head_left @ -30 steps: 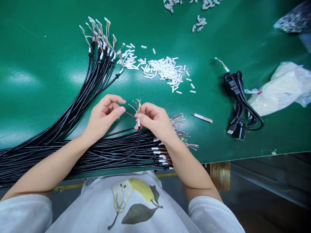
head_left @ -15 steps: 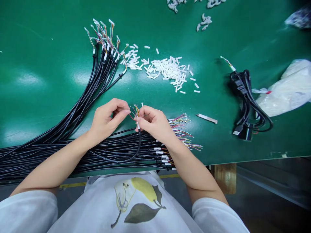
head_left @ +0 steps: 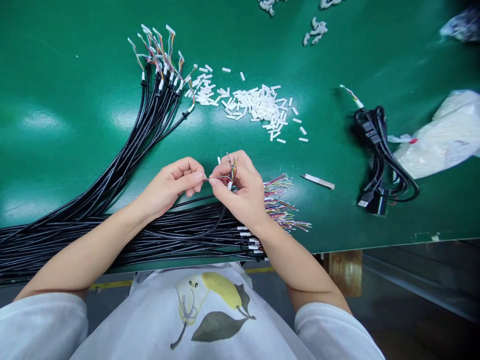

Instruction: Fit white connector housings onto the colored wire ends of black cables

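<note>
My left hand pinches the tips of thin wires that run across from my right hand. Those wires come out of the end of one black cable, which curves up from the bundle. Thumb and forefinger of my right hand are closed on the same wires near my left fingertips. Other coloured wires of this cable stick up among my right fingers. Below both hands lies a thick bundle of black cables, its bare coloured wire ends fanning out beside my right wrist.
Cables with white connectors curve up at the left. White short tubes lie heaped in the middle. A thin blade-like tool, a coiled black cable and a white plastic bag are at the right. The green table's front edge is near my body.
My right hand has turned and pinched the wires, which now stretch between both hands. Its cable end has shifted right. My left hand has moved slightly right and down.
</note>
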`<state>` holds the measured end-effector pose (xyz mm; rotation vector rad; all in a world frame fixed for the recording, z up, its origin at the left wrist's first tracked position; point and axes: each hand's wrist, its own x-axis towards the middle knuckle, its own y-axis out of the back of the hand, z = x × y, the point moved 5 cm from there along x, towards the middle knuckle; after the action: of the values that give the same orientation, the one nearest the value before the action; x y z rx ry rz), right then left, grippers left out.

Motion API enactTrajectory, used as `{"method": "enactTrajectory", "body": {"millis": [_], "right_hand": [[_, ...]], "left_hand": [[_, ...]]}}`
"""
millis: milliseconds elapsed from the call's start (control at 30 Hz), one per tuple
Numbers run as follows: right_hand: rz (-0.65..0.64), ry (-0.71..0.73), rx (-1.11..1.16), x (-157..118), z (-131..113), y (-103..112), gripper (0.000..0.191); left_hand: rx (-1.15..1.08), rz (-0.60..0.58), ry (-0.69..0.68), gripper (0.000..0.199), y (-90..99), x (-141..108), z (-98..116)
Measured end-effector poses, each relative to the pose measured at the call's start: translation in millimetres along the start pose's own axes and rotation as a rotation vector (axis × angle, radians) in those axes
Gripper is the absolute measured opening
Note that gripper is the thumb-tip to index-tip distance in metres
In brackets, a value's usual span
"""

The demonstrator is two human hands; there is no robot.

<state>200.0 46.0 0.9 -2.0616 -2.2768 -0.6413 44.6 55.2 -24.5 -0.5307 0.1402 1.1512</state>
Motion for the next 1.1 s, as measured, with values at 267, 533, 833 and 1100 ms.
{"method": "enactTrajectory", "body": {"millis": [267, 533, 833, 1100], "right_hand": [[0.039, 0.064, 0.001, 0.0, -11.0, 8.1, 0.005], [0.127, 0.168, -0.236, -4.3, -12.9, 4.4, 0.009], [0.114, 0.152, -0.257, -4.9, -12.7, 4.5, 0.008], [0.079, 0.128, -0.219, -6.0, -11.2, 2.2, 0.006]], "left_hand": [[-0.140, -0.067, 0.045, 0.028, -2.8, -0.9, -0.7], [-0.155, -0.058, -0.006, 0.022, -2.5, -1.2, 1.3], [-0.095, -0.019, -0.001, 0.023, -2.2, -2.2, 0.2], [-0.165, -0.057, 0.041, 0.023, -4.5, -1.5, -3.4]]}}
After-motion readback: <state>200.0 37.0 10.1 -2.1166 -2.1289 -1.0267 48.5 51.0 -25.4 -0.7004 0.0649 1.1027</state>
